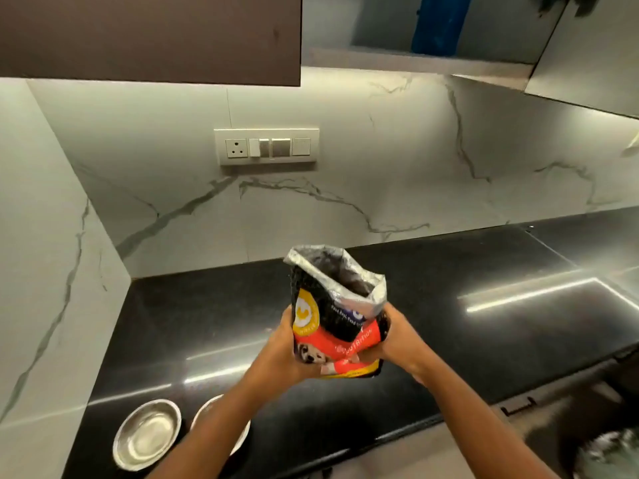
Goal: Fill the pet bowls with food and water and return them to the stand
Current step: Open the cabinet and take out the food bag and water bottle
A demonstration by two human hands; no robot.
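I hold a pet food bag, black with red and yellow print, upright above the black counter, its foil-lined top open. My left hand grips its left side and my right hand grips its right side. Two steel bowls sit at the counter's near left: one fully in view and holding nothing, the other mostly hidden behind my left forearm, so its inside cannot be seen.
A marble wall with a socket and switch plate rises behind the counter, and another marble wall closes the left side. A dark cabinet hangs above. A blurred dark shape lies below the counter's front edge at right.
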